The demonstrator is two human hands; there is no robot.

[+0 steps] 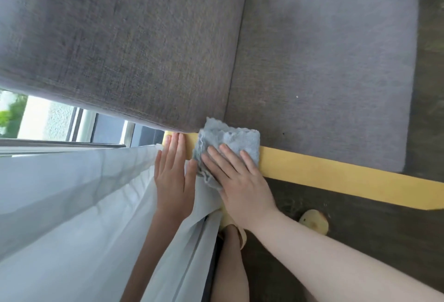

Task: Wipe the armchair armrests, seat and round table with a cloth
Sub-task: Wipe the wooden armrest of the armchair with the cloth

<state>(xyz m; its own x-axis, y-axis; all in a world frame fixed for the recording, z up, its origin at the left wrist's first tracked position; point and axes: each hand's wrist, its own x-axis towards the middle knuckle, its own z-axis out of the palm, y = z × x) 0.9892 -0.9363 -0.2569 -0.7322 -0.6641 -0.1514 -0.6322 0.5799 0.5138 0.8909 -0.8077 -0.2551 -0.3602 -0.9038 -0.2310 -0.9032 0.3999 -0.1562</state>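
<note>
A folded light blue-grey cloth lies on the yellow wooden armrest of the armchair, near the corner where the grey backrest cushion meets the grey seat cushion. My right hand presses flat on the cloth with its fingers spread. My left hand rests flat beside it, fingertips on the armrest's end, palm against the white curtain. The round table is out of view.
A white sheer curtain hangs at the left over my left forearm. A window shows behind it. Dark wood floor lies below the armrest, with my leg and a yellow slipper on it.
</note>
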